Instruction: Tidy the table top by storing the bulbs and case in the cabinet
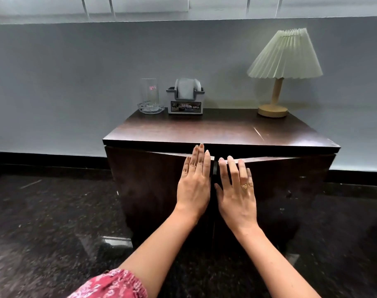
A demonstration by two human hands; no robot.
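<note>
A: What can be counted?

B: Two hands are seen, each laid flat against a cabinet door. The left hand (195,181) is pressed on the left door (149,186), the right hand (237,190) on the right door (290,186). Both grips are spread, fingers straight, and nothing is clasped in either. One ring (244,186) is worn on the right hand. One red patterned sleeve (110,284) is seen at the left arm.

A: And the doors?

B: Two doors are counted on one dark wooden cabinet (222,145). They are not quite shut; their top edges stand slightly out from the front, and a narrow dark gap is left between them.

A: The bulbs and the case?

B: None can be made out on top or anywhere else; the inside of the cabinet is hidden.

A: What is carried on top?

B: One tall glass (149,91), stood in one glass dish (150,108); just beside it, one grey holder (185,100) with folded paper in it; well apart, at the right rear, one lamp (280,72) with a pleated shade.

A: The surface and the room?

B: The bench top is dark, glossy and scratched near the right front. A pale grey wall (65,82) is seen behind, and a dark speckled polished floor (43,222) below.
</note>
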